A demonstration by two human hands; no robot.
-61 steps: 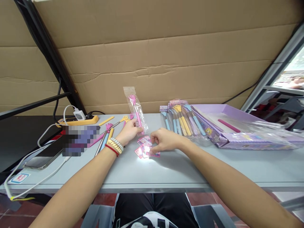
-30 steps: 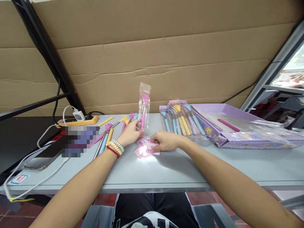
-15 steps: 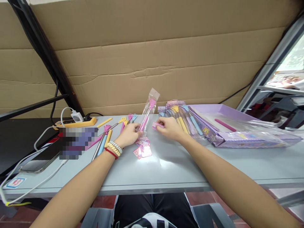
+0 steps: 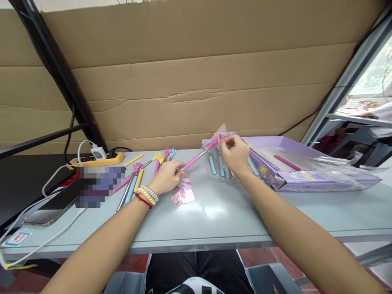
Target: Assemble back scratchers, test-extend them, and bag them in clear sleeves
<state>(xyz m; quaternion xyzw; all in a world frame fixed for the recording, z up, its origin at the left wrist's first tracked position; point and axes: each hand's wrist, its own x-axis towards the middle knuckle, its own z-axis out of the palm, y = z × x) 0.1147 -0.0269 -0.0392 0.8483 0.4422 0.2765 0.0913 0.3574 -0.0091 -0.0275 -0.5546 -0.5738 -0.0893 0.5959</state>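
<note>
A pink back scratcher (image 4: 195, 159) in a clear plastic bag slants up to the right. My left hand (image 4: 168, 177), closed, grips its handle end. My right hand (image 4: 235, 153) is closed in a pinch at the bag's mouth, by the scratcher's claw, with a small pink card (image 4: 222, 139) at the fingertips. How far the card is inside the bag is hard to tell. Several pink printed cards (image 4: 187, 194) lie beside my left hand. Below my right hand lie bagged back scratchers (image 4: 221, 165) with blue handles, partly hidden by that hand.
Loose back scratchers (image 4: 131, 188) in several colours lie left of my left hand. Further left are a phone (image 4: 52, 208), a cable and a yellow power strip (image 4: 97, 160). A purple box (image 4: 321, 182) holding plastic bags and a pink stick stands right. Cardboard (image 4: 183, 77) walls the back.
My right hand has moved up and right with the pink card to the bag's mouth. The bagged back scratcher has tipped to the right, while my left hand keeps its grip.
</note>
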